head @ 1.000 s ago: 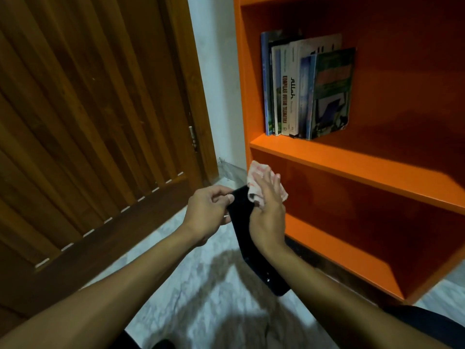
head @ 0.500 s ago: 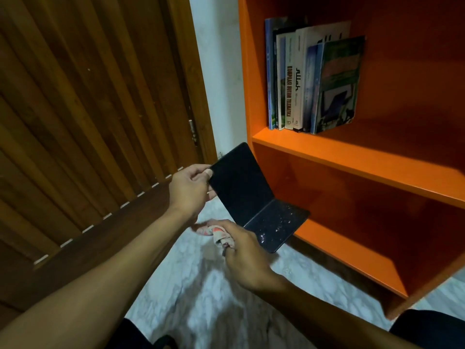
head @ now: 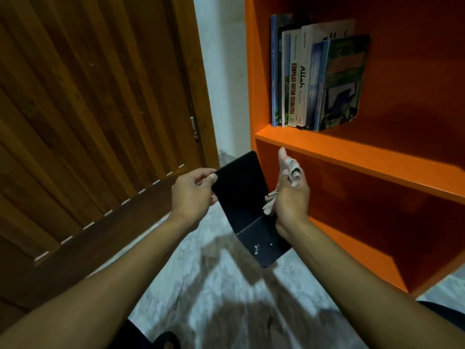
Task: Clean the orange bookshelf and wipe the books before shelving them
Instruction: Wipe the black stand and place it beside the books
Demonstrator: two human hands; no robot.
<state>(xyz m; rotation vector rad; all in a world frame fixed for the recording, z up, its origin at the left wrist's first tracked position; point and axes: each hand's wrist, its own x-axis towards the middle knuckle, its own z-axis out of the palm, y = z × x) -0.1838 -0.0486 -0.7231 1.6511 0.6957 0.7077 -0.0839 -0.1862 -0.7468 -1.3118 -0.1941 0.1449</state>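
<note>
Left hand [head: 193, 191] is pinching the upper corner of the black book [head: 242, 197] at frame centre, keeping its cover tilted open and exposed for wiping. Right hand [head: 290, 195] is holding the crumpled cloth [head: 294, 172] against the book's right edge, fingers mostly extended. White specks are showing on the lower flap. Books [head: 317, 76] are standing on the orange bookshelf [head: 352, 157], upper right.

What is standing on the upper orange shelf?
A row of upright books stands at the left end of the orange shelf. The outermost leans, covering the others' faces.
</note>
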